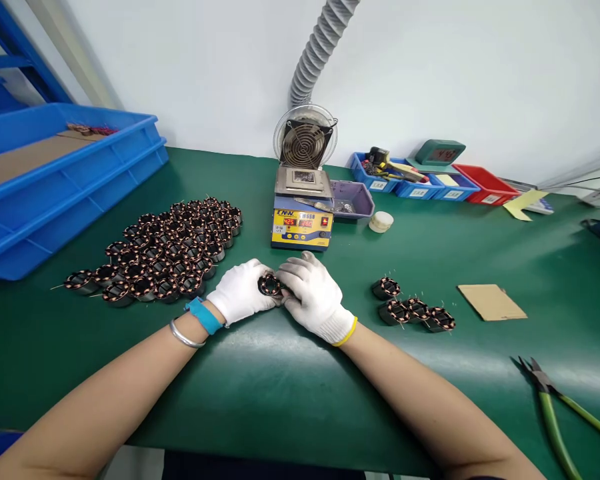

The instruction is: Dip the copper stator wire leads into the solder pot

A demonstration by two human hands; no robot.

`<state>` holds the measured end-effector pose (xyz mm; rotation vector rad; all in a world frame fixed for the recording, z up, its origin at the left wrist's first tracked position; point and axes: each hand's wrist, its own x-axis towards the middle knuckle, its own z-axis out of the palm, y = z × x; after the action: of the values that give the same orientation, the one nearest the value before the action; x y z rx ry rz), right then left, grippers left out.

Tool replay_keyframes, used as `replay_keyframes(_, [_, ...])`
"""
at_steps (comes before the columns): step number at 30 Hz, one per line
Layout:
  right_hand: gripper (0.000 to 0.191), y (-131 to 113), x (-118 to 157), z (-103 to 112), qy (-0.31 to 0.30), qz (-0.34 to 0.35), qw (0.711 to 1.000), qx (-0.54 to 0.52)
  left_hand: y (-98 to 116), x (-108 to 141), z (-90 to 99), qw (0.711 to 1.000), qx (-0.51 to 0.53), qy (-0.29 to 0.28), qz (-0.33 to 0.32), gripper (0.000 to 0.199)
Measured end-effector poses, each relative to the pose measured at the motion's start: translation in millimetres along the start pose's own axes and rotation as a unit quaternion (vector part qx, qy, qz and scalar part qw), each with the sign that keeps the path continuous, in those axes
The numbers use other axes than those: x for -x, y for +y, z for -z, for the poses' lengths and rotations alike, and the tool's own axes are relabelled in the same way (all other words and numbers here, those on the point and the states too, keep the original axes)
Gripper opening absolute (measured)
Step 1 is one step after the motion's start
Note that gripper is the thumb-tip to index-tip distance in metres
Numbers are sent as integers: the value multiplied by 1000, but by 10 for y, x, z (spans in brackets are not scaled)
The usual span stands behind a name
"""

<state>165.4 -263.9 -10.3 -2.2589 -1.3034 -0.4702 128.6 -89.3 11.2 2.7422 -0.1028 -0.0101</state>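
Observation:
Between my two white-gloved hands, just above the green table, is a motor stator (269,285), a black ring with copper windings. My left hand (244,291) is closed around its left side. The fingers of my right hand (312,293) are bent against its right side; their tips are partly hidden. Many like stators (165,260) stand packed together to the left. A small group of stators (415,312) with wire ends sticking up stands to the right. Straight ahead of my hands is a solder pot (303,210) with a blue and yellow front and red digits.
A fan (306,145) with a grey hose (320,50) stands behind the pot. Blue crates (80,180) stand at left. A purple tray (367,203), small bins (415,190), a round white tub (381,222), cardboard (493,303) and green-handled pliers (547,393) lie at right.

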Motion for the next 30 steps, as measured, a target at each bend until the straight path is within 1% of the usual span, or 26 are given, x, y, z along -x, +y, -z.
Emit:
replay_keyframes(2, [30,8,1,13,-19,23,999,31,14,5,4,1000,-10,4,8,39])
replay_keyframes(3, [27,28,8,18,-25,19,999,44,13,7,6,1000,-12,7,9,40])
replay_keyframes(6, [18,122,41,35,-25,-43,996,72,-1,13,12,1000,-19,11,15,45])
replay_keyframes(8, [18,165,49,50,-15,-70,995,68,-5,14,19,1000,-21,10,16,46])
replay_keyframes(10, [25,150,30,57,-2,-56,997,60,3,16,26,1000,-24,6,17,45])
replay_keyframes(12, [32,84,-9,50,-7,-6,997,76,17,17,29,999,-30,2,21,43])
replay_keyframes(14, [26,11,-48,39,-39,40,991,119,28,18,26,999,-37,2,24,42])
replay_keyframes(15, [22,-9,-61,38,-59,51,987,141,30,19,24,999,-40,2,23,42])
replay_keyframes(17, [19,5,-67,60,-83,37,982,168,25,21,20,999,-47,6,21,43])
replay_keyframes(20, [16,138,-31,144,-82,-4,981,178,1,26,20,998,-57,6,20,48])
replay_keyframes(22, [12,218,1,188,-56,-42,985,156,-14,28,21,998,-59,7,19,50])
replay_keyframes(23, [10,231,11,192,-39,-69,989,125,-20,27,21,998,-59,8,19,50])
replay_keyframes(25, [11,192,15,154,-7,-136,990,30,-24,24,19,998,-58,10,19,49])
replay_keyframes(26, [14,149,8,117,-5,-161,987,-19,-24,21,18,998,-58,10,20,48])
replay_keyframes(28, [13,58,-20,32,-32,-179,980,-87,-23,16,17,998,-55,10,18,46])
replay_keyframes(30, [10,26,-47,-32,-71,-174,974,-125,-25,15,18,999,-51,9,14,43])
